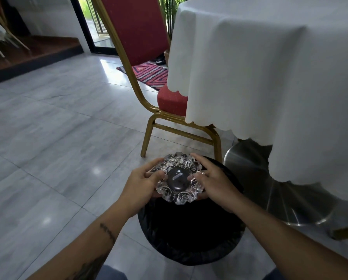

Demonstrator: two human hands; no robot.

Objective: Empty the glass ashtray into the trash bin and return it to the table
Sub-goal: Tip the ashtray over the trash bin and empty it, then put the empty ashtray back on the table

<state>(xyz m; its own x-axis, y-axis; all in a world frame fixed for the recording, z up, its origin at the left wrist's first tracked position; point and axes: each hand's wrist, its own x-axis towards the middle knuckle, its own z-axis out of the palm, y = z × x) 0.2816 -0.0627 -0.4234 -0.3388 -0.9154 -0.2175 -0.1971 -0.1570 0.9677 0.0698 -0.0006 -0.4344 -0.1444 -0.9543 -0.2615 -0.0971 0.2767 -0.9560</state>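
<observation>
ashtray (178,177): held in the air directly over the bin (191,235), above the far half of its opening. Not on the worktop (270,57).
left hand (141,185): fingers curled round the ashtray's left rim, thumb up on top of the glass. Closed on it, nothing else in it.
right hand (214,181): same on the right rim, fingertips over the scalloped edge, palm to the outside. Closed on the ashtray.
why 2 hands: my guess is thick glass, heavy and slick, so a grip from both sides keeps it steady over the opening.
why over bin: anything that falls lands in the black liner, not on the floor (58,128).
tilt: we see a domed dark centre and the rim lobes facing the camera. Looks like the underside, i.e. turned over or close to it, but through clear glass I can't be sure.
contents: none seen falling; bin interior is too dark to show anything.
look: clear cut glass, round, flower-like scalloped rim with notches, faceted lobes catching highlights, dark round centre.
bin: round, black bag folded over the rim, on the floor just near of the chair (147,57) legs.
worktop: right of the bin and beyond it, white cloth hanging low, steel base beside the bin.
stage: dumping step, by my read; the return to the worktop is not yet done.
</observation>
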